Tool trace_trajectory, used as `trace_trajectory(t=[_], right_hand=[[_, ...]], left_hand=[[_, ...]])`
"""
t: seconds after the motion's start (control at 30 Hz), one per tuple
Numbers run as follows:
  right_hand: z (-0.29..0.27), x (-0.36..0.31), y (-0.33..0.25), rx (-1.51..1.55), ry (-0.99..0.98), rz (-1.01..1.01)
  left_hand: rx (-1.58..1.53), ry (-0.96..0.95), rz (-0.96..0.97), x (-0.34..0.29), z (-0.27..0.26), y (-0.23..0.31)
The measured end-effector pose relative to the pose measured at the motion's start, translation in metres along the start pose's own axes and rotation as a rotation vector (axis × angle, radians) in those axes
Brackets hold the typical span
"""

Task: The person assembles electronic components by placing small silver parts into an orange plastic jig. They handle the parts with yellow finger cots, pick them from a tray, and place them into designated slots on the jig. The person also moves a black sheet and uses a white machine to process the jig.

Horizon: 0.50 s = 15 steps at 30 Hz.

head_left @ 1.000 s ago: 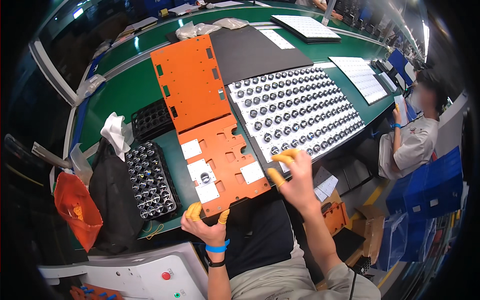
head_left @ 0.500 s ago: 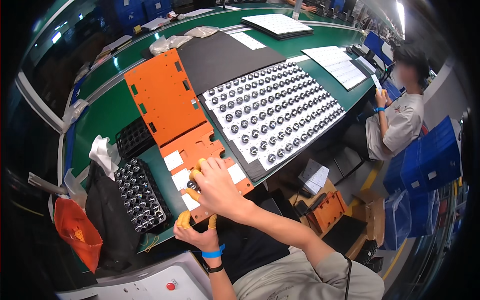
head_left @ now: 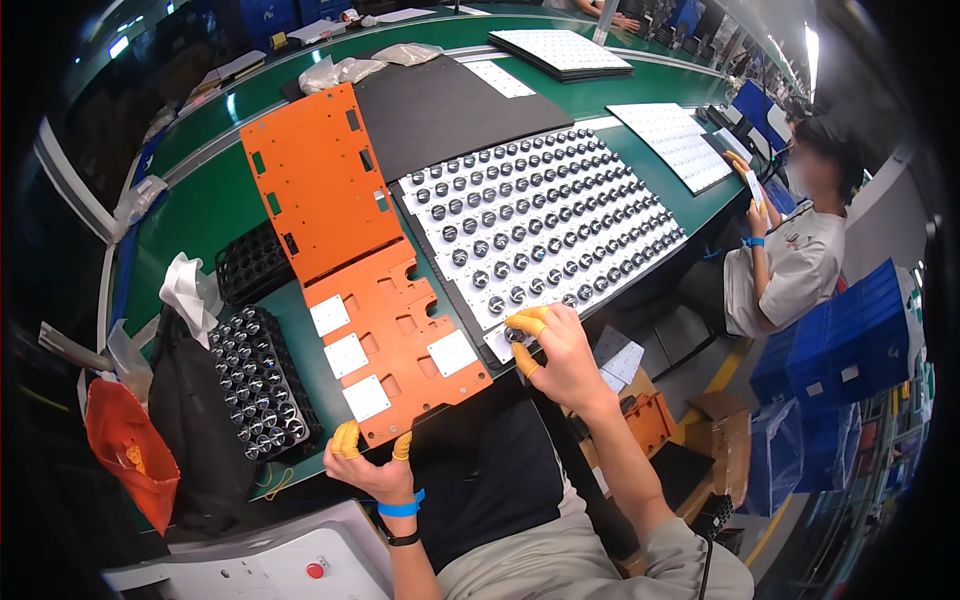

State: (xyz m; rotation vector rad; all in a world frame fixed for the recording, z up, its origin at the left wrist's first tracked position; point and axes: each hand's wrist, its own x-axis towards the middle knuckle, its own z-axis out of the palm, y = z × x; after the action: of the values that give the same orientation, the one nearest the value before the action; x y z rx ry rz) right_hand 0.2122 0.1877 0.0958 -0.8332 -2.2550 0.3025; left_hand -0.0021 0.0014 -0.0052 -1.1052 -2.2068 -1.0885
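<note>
Green tabletop [head_left: 185,225] bears a flat orange plate [head_left: 320,190]; the left hand [head_left: 375,475] spreads at its near edge; the right hand [head_left: 567,365] seemingly pinches a round black-and-silver piece [head_left: 514,336] above a white board's [head_left: 497,347] near corner.

Your green-topped workbench [head_left: 185,228] carries an orange two-part perforated plate [head_left: 372,288], a black plastic tray [head_left: 301,432] of round black-and-silver pieces, and a wide flat black sheet [head_left: 460,110].

A green workbench [head_left: 185,235], orange jig [head_left: 310,190], parts tray [head_left: 297,392] and blue bins [head_left: 795,352] show a factory assembly area.
</note>
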Motion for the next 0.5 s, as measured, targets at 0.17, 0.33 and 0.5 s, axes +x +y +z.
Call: trace_trajectory(t=[0.17, 0.33, 0.5], right_hand=[[0.0048, -0.0053, 0.0047, -0.082, -0.052, 0.01], [0.0093, -0.005, 0.0054, -0.108, -0.03, 0.04], [0.0086, -0.0033, 0.0035, -0.119, -0.034, 0.051]], left_hand=[[-0.001, 0.007, -0.014, -0.0018, 0.0028, -0.0004], [-0.005, -0.008, -0.017, -0.0012, 0.0015, -0.0004], [-0.032, -0.03, -0.034, -0.0021, 0.0, 0.0002]])
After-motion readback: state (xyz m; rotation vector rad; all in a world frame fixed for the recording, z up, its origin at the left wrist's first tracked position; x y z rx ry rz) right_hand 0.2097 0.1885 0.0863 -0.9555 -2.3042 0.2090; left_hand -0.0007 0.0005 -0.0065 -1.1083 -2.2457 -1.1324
